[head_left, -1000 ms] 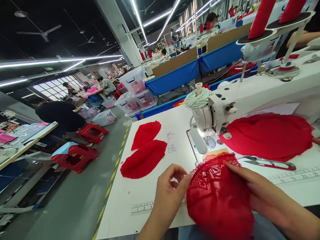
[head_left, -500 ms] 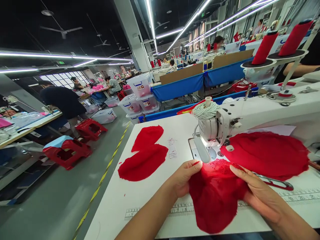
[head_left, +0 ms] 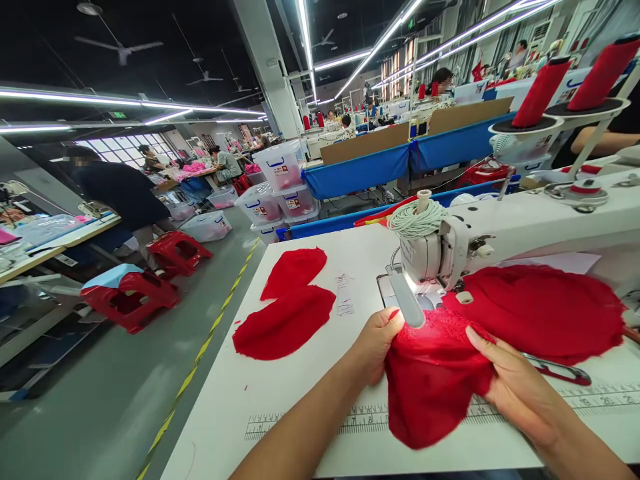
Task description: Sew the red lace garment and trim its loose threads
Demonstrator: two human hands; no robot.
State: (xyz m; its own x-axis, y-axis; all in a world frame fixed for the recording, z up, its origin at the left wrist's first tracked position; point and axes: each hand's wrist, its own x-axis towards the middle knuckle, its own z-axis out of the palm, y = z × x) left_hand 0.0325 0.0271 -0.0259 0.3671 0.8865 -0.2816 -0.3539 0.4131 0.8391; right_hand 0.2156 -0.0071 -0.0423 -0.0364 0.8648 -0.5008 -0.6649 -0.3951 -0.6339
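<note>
Between my hands a red fabric piece (head_left: 430,393) with a lacy upper edge is stretched in front of the sewing machine (head_left: 425,257). My left hand (head_left: 377,340) pinches its upper left corner, close to the machine's grey plate. At the upper right edge my right hand (head_left: 510,373) grips it between thumb and fingers. The lacy edge reaches the lit needle area, where the needle itself is hard to make out. A larger pile of red fabric (head_left: 540,310) lies right of the needle area. Dark-handled scissors or snips (head_left: 560,370) are partly hidden behind my right hand.
Two red cut pieces (head_left: 285,323) lie on the white table (head_left: 210,413) at left. A printed ruler (head_left: 360,420) runs along the front edge. Red thread cones (head_left: 543,93) stand above the machine. Plastic bins (head_left: 280,167), red stools (head_left: 130,300) and a co-worker (head_left: 115,190) are beyond.
The red piece has moved slightly up toward the machine, its lacy edge now further under the needle area. Both hands have moved with it, still holding. The view has shifted a little.
</note>
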